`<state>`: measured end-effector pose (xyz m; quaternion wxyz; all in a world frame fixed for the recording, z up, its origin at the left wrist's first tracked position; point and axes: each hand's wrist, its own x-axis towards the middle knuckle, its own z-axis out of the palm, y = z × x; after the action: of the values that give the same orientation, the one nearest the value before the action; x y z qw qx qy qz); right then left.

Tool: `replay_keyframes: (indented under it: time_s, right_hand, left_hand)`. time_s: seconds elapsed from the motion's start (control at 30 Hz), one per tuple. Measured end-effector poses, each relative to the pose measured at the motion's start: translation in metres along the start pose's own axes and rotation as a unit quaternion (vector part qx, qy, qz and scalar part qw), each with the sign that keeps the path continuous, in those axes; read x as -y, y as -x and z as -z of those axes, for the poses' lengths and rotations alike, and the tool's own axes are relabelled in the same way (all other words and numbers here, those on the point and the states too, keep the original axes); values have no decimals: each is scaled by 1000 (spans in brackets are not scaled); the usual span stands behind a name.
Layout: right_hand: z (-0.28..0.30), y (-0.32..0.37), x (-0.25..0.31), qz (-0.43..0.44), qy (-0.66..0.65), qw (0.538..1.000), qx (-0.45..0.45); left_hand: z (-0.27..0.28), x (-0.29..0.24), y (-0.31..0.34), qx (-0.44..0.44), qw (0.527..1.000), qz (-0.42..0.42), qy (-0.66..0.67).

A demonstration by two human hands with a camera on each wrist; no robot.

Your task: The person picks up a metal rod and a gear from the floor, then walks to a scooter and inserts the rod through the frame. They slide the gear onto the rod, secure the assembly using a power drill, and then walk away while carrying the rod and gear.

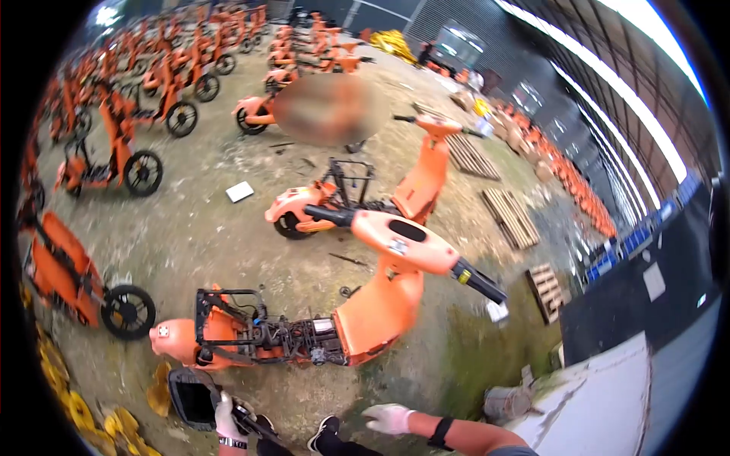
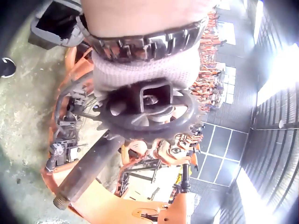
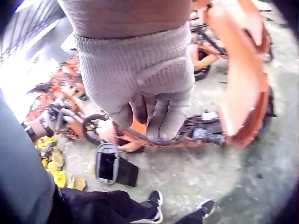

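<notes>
With our gloved left hand (image 1: 226, 418) we gripped a dark toothed sprocket (image 2: 159, 130), from which a thick metal rod (image 2: 91, 168) with a threaded tip stuck out; most of those fingers were hidden from us. We had the part beside a grey-rimmed tub (image 3: 108, 148), near a stripped orange scooter (image 1: 380, 311). Our gloved right hand (image 1: 389, 419) held nothing, its fingers loosely bent, well apart from the left.

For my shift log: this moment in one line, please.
left hand: holds toothed wheel; right hand: empty; nearest scooter: inner parts exposed; tub: near it
</notes>
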<state>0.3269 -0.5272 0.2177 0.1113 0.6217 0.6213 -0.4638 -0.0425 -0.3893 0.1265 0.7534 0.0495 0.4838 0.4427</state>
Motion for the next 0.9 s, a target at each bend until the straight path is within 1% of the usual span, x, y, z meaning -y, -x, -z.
replay_keyframes:
  time_s: [0.03, 0.07, 0.1, 0.13, 0.17, 0.23, 0.27, 0.33, 0.37, 0.4, 0.43, 0.47, 0.5, 0.53, 0.57, 0.6, 0.67, 0.73, 0.77, 0.83, 0.87, 0.9]
  right_hand:
    - [-24, 25, -46, -47, -41, 998, -29]
    - [-33, 57, -72, -108, -43, 993, -31]
    - [-45, 95, -92, -141, -32, 984, -102]
    - [-53, 129, -108, -227, -102, 964, -93]
    - [-99, 151, -152, -233, -98, 951, -180]
    - [-168, 198, -201, -291, -180, 917, -207]
    - [-208, 219, -216, -317, -215, 898, -216]
    - [-276, 251, -235, -359, -283, 868, -196]
    - [-301, 265, -238, -375, -356, 839, -166]
    - [-320, 277, -238, -385, -424, 808, -138]
    - [-341, 281, -247, -391, -486, 778, -80]
    - [-362, 286, -246, -400, -518, 744, -133]
    - [-374, 287, -250, -394, -562, 715, -135]
    - [-368, 287, -248, -403, -536, 732, -123]
    - [-373, 286, -257, -407, -591, 684, -127]
    - [-340, 290, -247, -414, -593, 676, -140]
    - [-299, 288, -258, -402, -587, 683, -167]
    - [-245, 287, -282, -389, -472, 767, -196]
    - [-222, 286, -296, -381, -410, 802, -209]
    - [-195, 278, -347, -352, -257, 858, -272]
    - [-177, 276, -368, -334, -176, 876, -301]
    - [-135, 281, -368, -352, -284, 847, -280]
  left_hand:
    - [-2, 4, -1, 40, 999, -18, 11]
    - [-5, 9, -5, 34, 999, -31, 26]
    - [-26, 5, 8, 22, 999, -30, -10]
    - [-53, 3, 24, 8, 998, -29, -47]
    - [-71, 6, 34, 11, 996, -36, -83]
    - [-103, 27, 42, 18, 992, -57, -110]
    - [-113, 36, 41, 34, 989, -57, -133]
    - [-133, 51, 31, 31, 988, -41, -146]
    - [-133, 58, 16, 55, 980, -64, -182]
    - [-137, 64, 2, 56, 978, -75, -186]
    - [-141, 64, -9, 48, 977, -68, -196]
    - [-148, 67, -19, 40, 977, -62, -200]
    - [-159, 67, -20, 22, 976, -60, -207]
    - [-159, 67, -33, 19, 970, -87, -224]
    - [-165, 67, -40, 14, 971, -89, -222]
    - [-172, 66, -42, 6, 971, -90, -220]
    - [-182, 66, -49, -34, 970, -96, -222]
    - [-174, 69, -68, -49, 971, -94, -216]
    - [-173, 70, -76, -79, 967, -99, -222]
    - [-147, 71, -109, -188, 945, -83, -254]
    - [-143, 74, -124, -241, 930, -73, -268]
    - [-148, 78, -113, -244, 918, -103, -294]
